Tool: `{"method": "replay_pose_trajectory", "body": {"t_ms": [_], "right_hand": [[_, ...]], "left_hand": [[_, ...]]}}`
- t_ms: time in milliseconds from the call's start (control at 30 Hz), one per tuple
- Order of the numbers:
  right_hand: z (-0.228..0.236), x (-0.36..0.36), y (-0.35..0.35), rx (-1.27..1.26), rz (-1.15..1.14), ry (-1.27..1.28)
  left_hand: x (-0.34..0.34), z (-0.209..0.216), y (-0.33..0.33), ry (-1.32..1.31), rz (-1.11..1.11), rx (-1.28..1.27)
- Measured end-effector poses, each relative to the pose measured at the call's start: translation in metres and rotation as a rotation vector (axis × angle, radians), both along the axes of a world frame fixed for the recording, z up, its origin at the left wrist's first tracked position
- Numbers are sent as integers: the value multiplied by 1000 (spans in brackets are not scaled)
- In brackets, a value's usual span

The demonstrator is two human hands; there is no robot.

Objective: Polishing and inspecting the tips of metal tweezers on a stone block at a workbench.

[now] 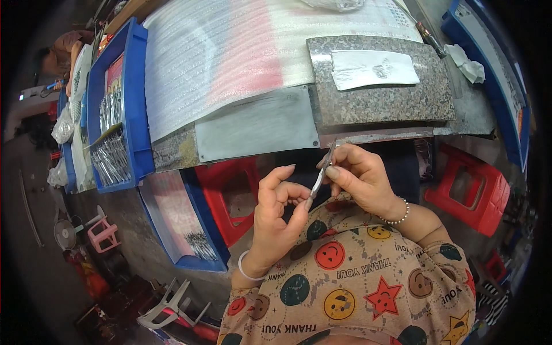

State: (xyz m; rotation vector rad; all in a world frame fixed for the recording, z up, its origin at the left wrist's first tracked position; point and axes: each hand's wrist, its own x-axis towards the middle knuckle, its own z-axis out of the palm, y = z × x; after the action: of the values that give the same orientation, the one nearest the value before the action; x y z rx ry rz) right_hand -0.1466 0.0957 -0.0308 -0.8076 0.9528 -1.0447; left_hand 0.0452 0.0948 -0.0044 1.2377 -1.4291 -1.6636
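Observation:
A slender, shiny metal tool with a pointed upper tip [322,175] is held up in front of my chest, tilted, close to the table's front edge. Its exact kind is too small to make out. My right hand [359,175] pinches its upper part between thumb and fingers. At the lower end, the thumb and a fingertip of my left hand [280,208] close on it, while the left index finger stands raised off it. Beyond the hands lie a grey flat plate [259,126] and a speckled stone slab [385,103] with a folded white cloth [376,69] on it.
Blue trays [136,103] with bundled slim metal pieces [111,158] stand at the left; another blue tray [210,261] sits lower. Foam sheeting [230,46] covers the table's back. Red stools [468,187] stand under the table. A blue bin [489,52] is at the right, near crumpled tissue [467,63].

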Motion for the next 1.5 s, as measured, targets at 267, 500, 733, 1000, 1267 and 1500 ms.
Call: {"method": "replay_pose_trajectory", "body": {"t_ms": [267,500,733,1000,1267,1500], "right_hand": [[0,2,1,-36,-45,39],[-4,9,-2,-218,-3,189],[-8,13,-3,-357,-56,280],[-33,19,-10,-727,-217,756],[-27,18,-14,-628,-221,604],[-35,21,-9,-811,-324,888]], "left_hand": [[0,-9,6,24,5,-16],[-7,-7,3,259,-49,134],[-16,-20,0,408,-38,246],[-54,-45,19,273,215,-66],[-61,-48,22,307,351,-137],[-59,-59,29,329,281,-131]]}}
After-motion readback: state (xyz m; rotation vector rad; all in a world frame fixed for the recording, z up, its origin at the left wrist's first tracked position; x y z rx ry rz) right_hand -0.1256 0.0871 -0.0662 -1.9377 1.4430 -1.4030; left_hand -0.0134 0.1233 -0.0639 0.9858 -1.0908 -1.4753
